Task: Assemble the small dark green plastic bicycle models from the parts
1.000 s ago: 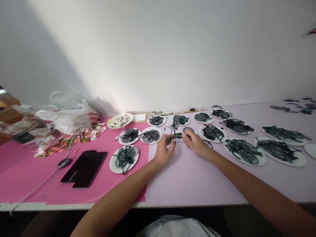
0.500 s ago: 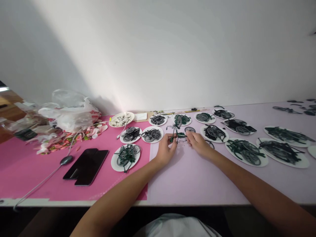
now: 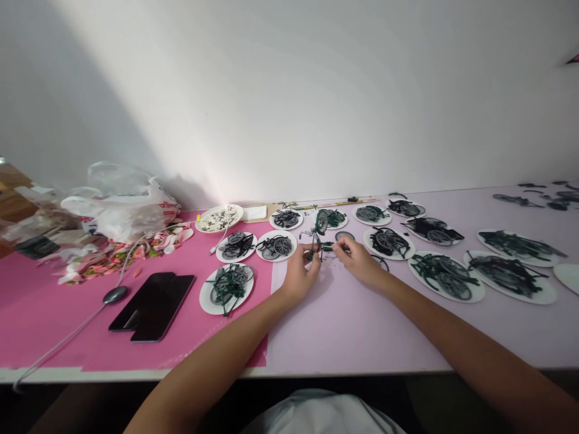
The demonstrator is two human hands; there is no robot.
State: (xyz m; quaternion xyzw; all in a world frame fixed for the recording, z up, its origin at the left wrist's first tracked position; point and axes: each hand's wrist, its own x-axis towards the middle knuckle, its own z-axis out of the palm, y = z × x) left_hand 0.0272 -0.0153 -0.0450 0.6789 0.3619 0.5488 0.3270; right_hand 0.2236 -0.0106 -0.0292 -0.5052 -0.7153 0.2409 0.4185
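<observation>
My left hand [image 3: 300,272] is closed on a small model bicycle [image 3: 321,223], its dark green frame at the fingertips and a grey spoked wheel standing up above them. My right hand [image 3: 359,263] is pinched at the right end of the green frame part; what lies between its fingertips is too small to make out. Just behind the right fingers lies a loose wheel [image 3: 344,235], partly covered by the hand. A curved dark part [image 3: 380,263] lies beside the right wrist. Tiny grey pieces are scattered around the fingers.
White plates of bicycle parts stand on both sides, such as a near left plate [image 3: 204,299] and a right plate [image 3: 473,290]. Further left are two black phones [image 3: 158,307], a cable with a dark oval piece [image 3: 114,295], petals [image 3: 104,259], a plastic bag [image 3: 122,208] and a bowl [image 3: 199,226].
My right fingers have shifted slightly left along the small frame part. My left hand keeps its grip on the model bicycle. The whole view has moved a little.
</observation>
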